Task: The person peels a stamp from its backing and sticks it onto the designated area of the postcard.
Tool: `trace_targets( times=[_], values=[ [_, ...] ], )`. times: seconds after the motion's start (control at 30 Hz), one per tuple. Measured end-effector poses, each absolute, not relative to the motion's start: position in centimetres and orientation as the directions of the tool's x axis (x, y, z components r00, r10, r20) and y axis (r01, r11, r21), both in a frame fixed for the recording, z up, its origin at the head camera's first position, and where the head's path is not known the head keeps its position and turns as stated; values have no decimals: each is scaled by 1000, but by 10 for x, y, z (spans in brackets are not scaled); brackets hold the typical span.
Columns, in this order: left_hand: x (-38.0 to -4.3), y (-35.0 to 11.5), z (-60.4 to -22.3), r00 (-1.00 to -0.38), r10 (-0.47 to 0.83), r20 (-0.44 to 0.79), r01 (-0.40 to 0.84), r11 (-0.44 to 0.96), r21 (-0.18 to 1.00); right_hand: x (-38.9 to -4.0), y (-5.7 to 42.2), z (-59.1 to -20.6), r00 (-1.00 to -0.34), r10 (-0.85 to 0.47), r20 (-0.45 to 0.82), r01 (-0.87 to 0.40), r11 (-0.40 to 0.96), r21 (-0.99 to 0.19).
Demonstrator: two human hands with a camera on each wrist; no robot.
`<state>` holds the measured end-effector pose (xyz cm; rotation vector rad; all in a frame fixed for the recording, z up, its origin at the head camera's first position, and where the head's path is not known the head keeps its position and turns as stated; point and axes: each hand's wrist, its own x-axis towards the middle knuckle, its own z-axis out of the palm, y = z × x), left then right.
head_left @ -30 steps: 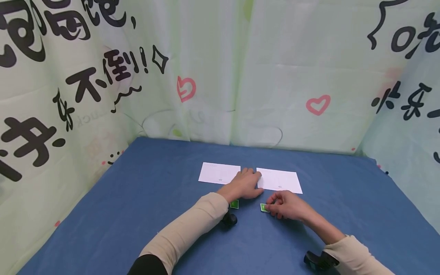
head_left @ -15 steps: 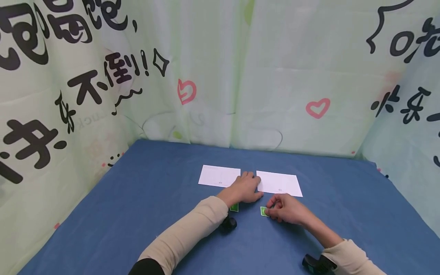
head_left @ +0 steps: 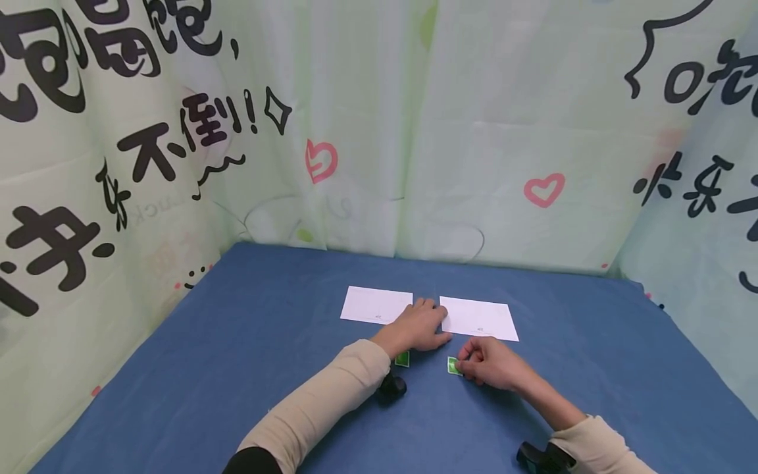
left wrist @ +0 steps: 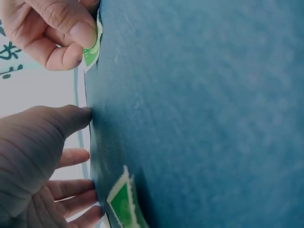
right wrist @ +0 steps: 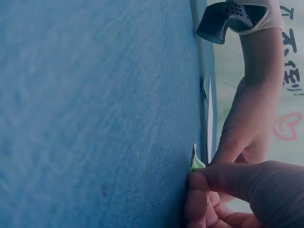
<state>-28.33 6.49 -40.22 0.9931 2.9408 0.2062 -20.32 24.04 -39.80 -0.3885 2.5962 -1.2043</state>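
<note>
My right hand (head_left: 493, 363) pinches a small green postage stamp (head_left: 453, 366) at the table surface. In the left wrist view the held stamp (left wrist: 90, 58) shows a toothed white edge and looks slightly bent. My left hand (head_left: 417, 326) rests with its fingers spread and extended over the gap between two white envelopes. Its fingertips are at the edge of the right envelope (head_left: 482, 318), and the left envelope (head_left: 373, 304) is partly hidden behind this hand. A second green stamp (head_left: 403, 359) lies under the left wrist, with one side lifted in the left wrist view.
A blue cloth (head_left: 284, 329) covers the table. Pale printed curtains (head_left: 367, 131) enclose its back and sides. Black wrist cameras sit on the left wrist (head_left: 391, 388) and the right wrist (head_left: 541, 457), close to the tabletop.
Both hands hold nearly the same places, and the right hand keeps its pinch on the stamp. The head view has shifted slightly, so the scene sits a little lower.
</note>
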Motion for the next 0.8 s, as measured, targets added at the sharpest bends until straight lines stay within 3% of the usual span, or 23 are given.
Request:
trace_targets(
  times=[0.4,0.8],
  values=[
    [-282,53,-401,-772,635,32,620,739,264,-199,242,-396,-954,-279,-112,-85,607,-790],
    [-243,30,-389,-734,632,247,677,651,344,-190,238,-379,-968,-240,-75,-59,507,-860]
  ],
)
